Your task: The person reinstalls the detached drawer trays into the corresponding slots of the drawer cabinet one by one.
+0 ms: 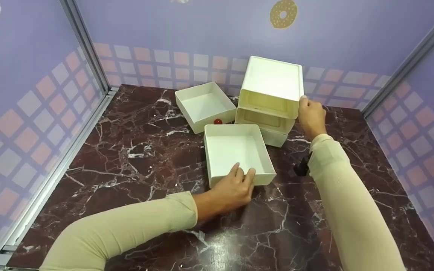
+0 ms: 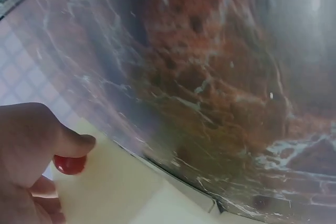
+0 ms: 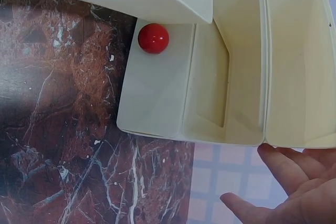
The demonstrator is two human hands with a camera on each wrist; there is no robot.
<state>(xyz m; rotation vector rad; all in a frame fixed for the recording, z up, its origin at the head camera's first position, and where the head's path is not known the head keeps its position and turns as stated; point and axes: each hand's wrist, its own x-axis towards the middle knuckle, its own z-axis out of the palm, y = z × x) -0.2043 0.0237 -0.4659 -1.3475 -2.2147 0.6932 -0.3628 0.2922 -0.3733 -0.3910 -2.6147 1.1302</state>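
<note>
My left hand (image 1: pixel 233 190) grips the front wall of a white drawer (image 1: pixel 234 145), fingers over the rim. In the left wrist view its thumb lies on the outside, close against a red knob (image 2: pixel 70 165). Behind stands a white drawer unit (image 1: pixel 276 77) with two open, hollow compartments. A bottom drawer (image 3: pixel 152 87) with a red knob (image 3: pixel 153 38) sits in its lowest level. Against the unit's right side, my right hand (image 1: pixel 312 116) rests with fingertips at the edge; the right wrist view shows its thumb apart.
Another loose white drawer (image 1: pixel 204 101) with a red knob (image 1: pixel 218 121) lies at the back, left of the unit. All stand on a dark red marbled tabletop (image 1: pixel 134 180). Purple walls with a tile pattern (image 1: pixel 181 58) enclose the back and both sides.
</note>
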